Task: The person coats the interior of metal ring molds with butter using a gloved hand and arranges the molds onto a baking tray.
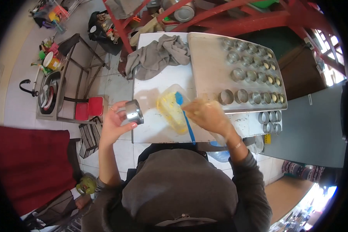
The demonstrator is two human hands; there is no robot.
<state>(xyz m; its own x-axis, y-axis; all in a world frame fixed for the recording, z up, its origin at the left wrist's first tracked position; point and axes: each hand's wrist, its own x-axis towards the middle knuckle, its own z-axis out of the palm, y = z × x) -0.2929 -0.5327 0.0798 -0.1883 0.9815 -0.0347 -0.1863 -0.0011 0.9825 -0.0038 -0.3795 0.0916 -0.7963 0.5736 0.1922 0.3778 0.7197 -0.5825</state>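
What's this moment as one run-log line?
left hand: holds metal mould | right hand: blurred, near blue brush | tray: moulds in rows

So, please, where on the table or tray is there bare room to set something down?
The tray has room between its left edge and the metal rings crowding its right side. The table has a bare patch between the grey cloth and yellow-smeared container; its right end holds more rings.

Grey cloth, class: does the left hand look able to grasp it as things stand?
Probably not fully: the left hand holds a metal mould, though nothing visible blocks the way to the grey cloth.
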